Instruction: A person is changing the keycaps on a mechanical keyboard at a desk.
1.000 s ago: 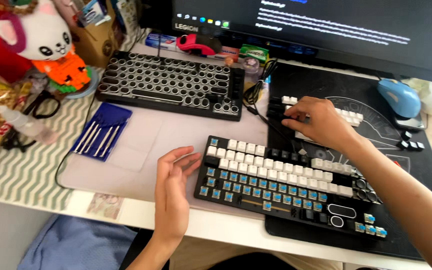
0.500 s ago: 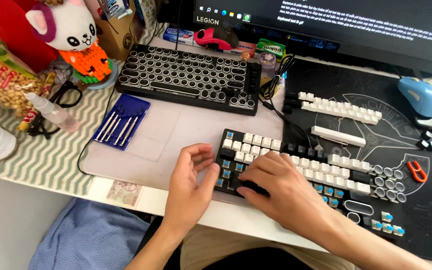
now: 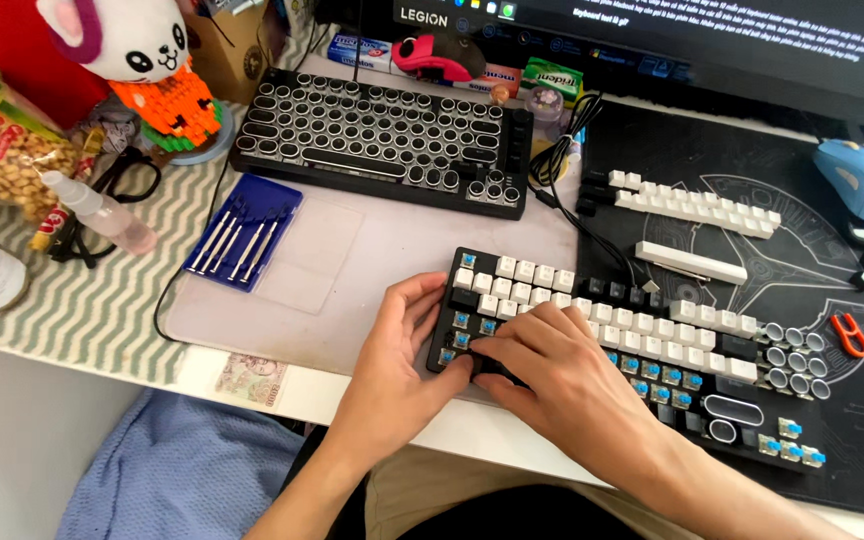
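Mat [image 3: 752, 170]: black, covering the right of the desk, under most of the keyboard.
Keyboard [image 3: 642, 345]: black body, lying aslant at the desk's front edge; white caps fill its upper rows, while the lower rows show bare blue switches and a few empty slots.
Round-key keyboard [image 3: 382, 140]: black, behind it, well apart.
Right hand [image 3: 552, 375]: lies over the keyboard's lower left, fingertips pressed on a black keycap; clenched or not, cannot tell.
Left hand [image 3: 402, 360]: grips the keyboard's left end, thumb on the switches.
Loose caps [image 3: 697, 205]: white row on the mat.
Puller [image 3: 852, 335]: red, by the keyboard's right end.
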